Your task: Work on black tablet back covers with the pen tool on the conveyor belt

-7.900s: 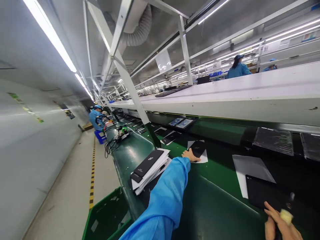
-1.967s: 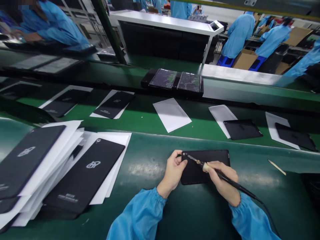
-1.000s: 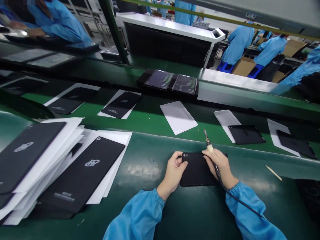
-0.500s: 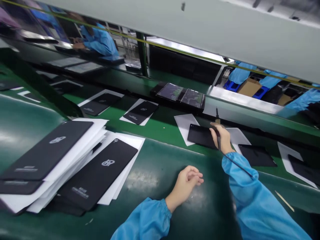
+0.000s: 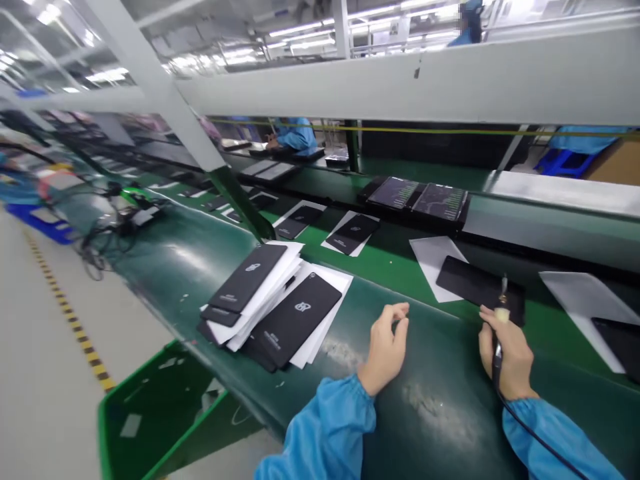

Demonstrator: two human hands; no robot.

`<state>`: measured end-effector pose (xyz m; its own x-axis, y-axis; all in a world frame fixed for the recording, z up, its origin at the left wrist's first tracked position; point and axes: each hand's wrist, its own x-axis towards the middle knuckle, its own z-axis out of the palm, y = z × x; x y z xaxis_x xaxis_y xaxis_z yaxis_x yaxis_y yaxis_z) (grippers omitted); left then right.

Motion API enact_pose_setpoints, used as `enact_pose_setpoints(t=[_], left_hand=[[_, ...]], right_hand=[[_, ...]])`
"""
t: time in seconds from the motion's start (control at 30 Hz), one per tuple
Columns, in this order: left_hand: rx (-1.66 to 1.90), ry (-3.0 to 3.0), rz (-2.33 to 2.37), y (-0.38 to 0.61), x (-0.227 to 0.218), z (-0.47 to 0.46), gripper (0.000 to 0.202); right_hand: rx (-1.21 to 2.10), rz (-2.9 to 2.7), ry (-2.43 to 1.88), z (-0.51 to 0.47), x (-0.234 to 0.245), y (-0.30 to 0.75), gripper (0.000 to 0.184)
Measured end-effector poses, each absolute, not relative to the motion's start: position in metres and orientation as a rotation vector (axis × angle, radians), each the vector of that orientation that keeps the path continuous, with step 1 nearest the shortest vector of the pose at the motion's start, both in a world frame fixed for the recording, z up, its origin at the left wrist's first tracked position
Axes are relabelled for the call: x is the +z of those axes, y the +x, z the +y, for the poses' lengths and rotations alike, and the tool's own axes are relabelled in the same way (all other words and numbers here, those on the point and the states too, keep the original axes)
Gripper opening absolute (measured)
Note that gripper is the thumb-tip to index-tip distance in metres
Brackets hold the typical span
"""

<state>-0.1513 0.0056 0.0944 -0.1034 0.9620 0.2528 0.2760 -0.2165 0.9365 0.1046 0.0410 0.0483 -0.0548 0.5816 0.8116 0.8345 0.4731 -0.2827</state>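
Observation:
My right hand (image 5: 505,353) is closed round a corded soldering iron (image 5: 501,308), tip up, just in front of a black tablet back cover (image 5: 477,285) that lies partly on a white sheet (image 5: 433,267) on the green conveyor belt (image 5: 395,263). My left hand (image 5: 386,347) hovers over the dark green bench edge with its fingers loosely curled and nothing in them. A stack of black back covers and white sheets (image 5: 273,303) lies to the left of that hand.
More covers on white sheets (image 5: 353,233) ride the belt; two lit tablets (image 5: 417,197) sit behind it. A white overhead shelf (image 5: 400,83) and slanted post (image 5: 235,200) cross above. A green bin (image 5: 165,407) stands below left. Other workers in blue sit across.
My right hand has let the black cover lie on the belt's sheet and drawn back with the iron. My view has swung up and left. My left hand stays empty above the bench.

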Motion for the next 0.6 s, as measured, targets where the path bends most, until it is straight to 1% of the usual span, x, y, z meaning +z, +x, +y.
enact_pose_setpoints(t=[0.07, 0.17, 0.27, 0.37, 0.43, 0.6], left_hand=[[1.266, 1.782, 1.599, -0.192, 0.099, 0.006, 0.022], [0.919, 2.002, 2.057, -0.268, 0.105, -0.002, 0.041], [0.435, 1.863, 2.462, -0.328, 0.112, -0.016, 0.073], [0.082, 1.772, 2.505, -0.348, 0.119, -0.023, 0.099], [-0.036, 1.794, 2.488, -0.343, 0.124, -0.023, 0.106], [-0.059, 1.940, 2.415, -0.303, 0.128, -0.015, 0.100]], right_hand=[[-0.330, -1.736, -1.197, 0.042, 0.049, 0.104, 0.024], [-0.321, -1.700, -1.177, 0.042, 0.048, 0.103, 0.025], [-0.286, -1.687, -1.161, 0.042, 0.047, 0.100, 0.026], [-0.255, -1.672, -1.148, 0.043, 0.045, 0.099, 0.027], [-0.253, -1.656, -1.144, 0.044, 0.044, 0.099, 0.027], [-0.262, -1.643, -1.129, 0.045, 0.043, 0.098, 0.025]])
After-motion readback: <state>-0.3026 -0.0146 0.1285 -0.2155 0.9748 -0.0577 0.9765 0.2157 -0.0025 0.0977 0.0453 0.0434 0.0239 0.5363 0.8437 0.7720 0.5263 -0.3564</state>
